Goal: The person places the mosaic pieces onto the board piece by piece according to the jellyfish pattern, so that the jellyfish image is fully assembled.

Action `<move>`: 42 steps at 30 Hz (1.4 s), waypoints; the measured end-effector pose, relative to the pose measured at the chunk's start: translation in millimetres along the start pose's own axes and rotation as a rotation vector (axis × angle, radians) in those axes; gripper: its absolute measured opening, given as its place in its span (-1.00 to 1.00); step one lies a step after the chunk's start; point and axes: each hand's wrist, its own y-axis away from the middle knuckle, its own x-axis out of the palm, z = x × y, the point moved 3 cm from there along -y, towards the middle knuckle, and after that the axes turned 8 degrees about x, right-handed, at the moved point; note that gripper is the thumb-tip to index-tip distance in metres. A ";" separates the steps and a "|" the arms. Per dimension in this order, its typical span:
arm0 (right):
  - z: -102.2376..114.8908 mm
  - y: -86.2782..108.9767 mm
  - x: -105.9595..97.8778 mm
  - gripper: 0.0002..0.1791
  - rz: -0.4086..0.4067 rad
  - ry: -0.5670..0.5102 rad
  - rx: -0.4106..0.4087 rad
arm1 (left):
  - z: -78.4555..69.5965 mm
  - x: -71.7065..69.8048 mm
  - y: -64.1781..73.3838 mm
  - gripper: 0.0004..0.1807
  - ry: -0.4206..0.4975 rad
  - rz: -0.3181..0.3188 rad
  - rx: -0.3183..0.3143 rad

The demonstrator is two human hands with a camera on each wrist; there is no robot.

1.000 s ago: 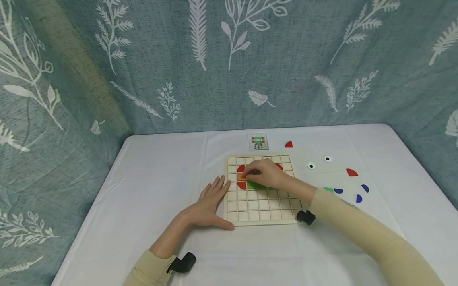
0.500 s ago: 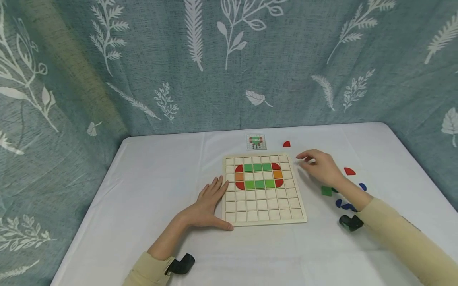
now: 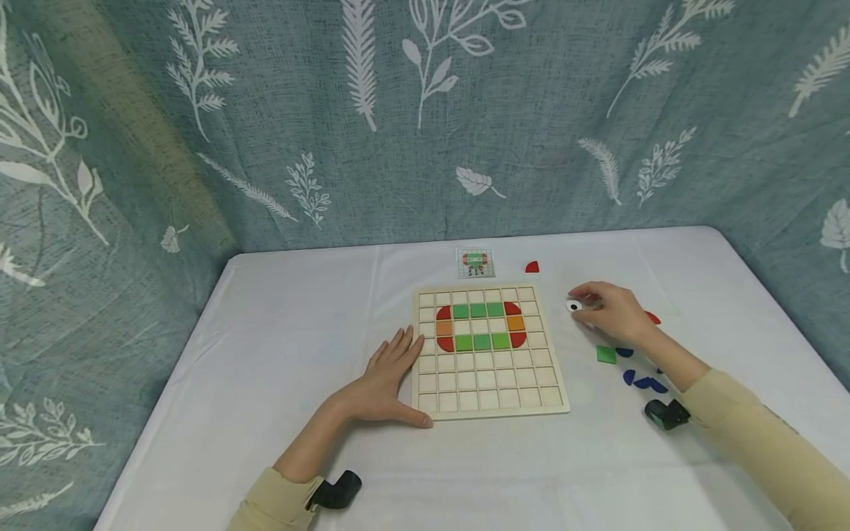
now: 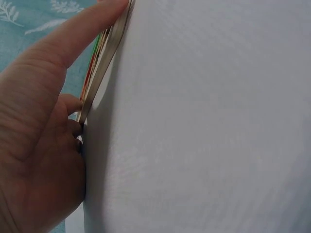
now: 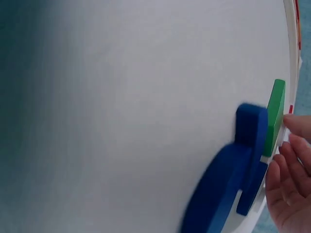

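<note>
My left hand (image 3: pixel 385 377) lies flat with spread fingers along the left edge of a wooden grid board (image 3: pixel 466 400); its thumb meets the near corner. In the left wrist view the thumb (image 4: pixel 53 53) touches the board's side. On the board, green squares (image 3: pixel 478 310), orange squares (image 3: pixel 515 323) and red quarter-circle pieces (image 3: pixel 445 344) form a ring. Right of the board, my right hand (image 3: pixel 614 313) pinches a white eye disc (image 3: pixel 574 306) between thumb and fingertips, close over the tablecloth. In the right wrist view that disc is hidden beyond the pieces.
A small pattern card (image 3: pixel 474 263) lies behind the board, with a red quarter-circle (image 3: pixel 533 267) to its right. Under the right forearm are a green square (image 3: pixel 606 355) and several blue pieces (image 3: pixel 642 383). Another red piece (image 3: pixel 654 317) shows past the hand. A leaf-patterned curtain (image 3: pixel 412 192) hangs behind.
My right hand has left the orange square at the board's left side, moved right off the board, and closed its fingertips on the eye disc. The left hand has stayed in place.
</note>
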 end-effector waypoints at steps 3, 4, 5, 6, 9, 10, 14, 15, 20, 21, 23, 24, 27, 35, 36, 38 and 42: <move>0.6 -0.7 1.4 -0.63 0.001 0.001 0.005 | -0.1 0.1 0.1 0.39 -0.002 -0.001 0.001; 0.7 -0.9 1.8 -0.63 0.001 0.003 0.004 | -0.1 0.1 0.1 0.39 -0.001 -0.001 0.001; 0.7 -1.0 2.1 -0.64 -0.001 0.003 0.002 | 0.0 0.1 0.2 0.39 -0.002 -0.001 0.000; 0.8 -1.2 2.3 -0.64 -0.003 0.004 -0.001 | 0.1 0.1 0.2 0.39 -0.001 -0.003 0.000; 1.6 -1.1 2.8 -0.66 -0.016 0.001 -0.005 | 0.5 0.3 0.0 0.39 0.000 -0.001 -0.005; 2.5 -1.2 3.3 -0.66 -0.020 -0.007 -0.005 | 0.6 0.3 0.0 0.39 0.001 -0.001 -0.006; 12.1 -0.5 9.1 -0.67 -0.028 -0.048 -0.002 | 0.9 0.4 -0.1 0.39 0.004 0.000 -0.008; 16.3 -0.5 11.8 -0.67 -0.023 -0.063 -0.010 | 1.0 0.4 -0.1 0.39 0.004 0.000 -0.008; 43.7 -0.5 28.8 -0.70 0.029 -0.131 -0.091 | 1.1 0.3 0.2 0.39 0.001 0.001 -0.005; 49.3 -0.8 32.2 -0.71 0.044 -0.148 -0.114 | 1.1 0.1 0.2 0.39 0.001 0.000 -0.005; 59.4 -1.4 38.6 -0.75 0.069 -0.172 -0.149 | 0.8 -0.2 0.4 0.39 0.004 -0.001 -0.003; 63.5 -2.0 41.7 -0.77 0.080 -0.179 -0.164 | 0.5 -0.3 0.5 0.39 0.006 -0.002 -0.002; 72.1 -4.1 49.8 -0.82 0.109 -0.177 -0.206 | -0.4 -0.8 0.7 0.38 0.009 -0.003 0.003; 84.5 -7.6 60.5 -0.89 0.121 -0.125 -0.324 | -0.8 -0.9 1.2 0.39 0.006 -0.003 0.003; 85.6 -7.6 60.9 -0.90 0.116 -0.113 -0.337 | -0.9 -0.9 1.3 0.39 0.005 -0.003 0.004; 87.3 -7.3 61.5 -0.91 0.108 -0.097 -0.354 | -0.7 -1.0 1.4 0.38 0.003 -0.001 0.006; 88.9 -7.2 63.1 -0.93 0.099 -0.078 -0.377 | -1.2 -1.4 1.4 0.38 0.004 -0.003 0.008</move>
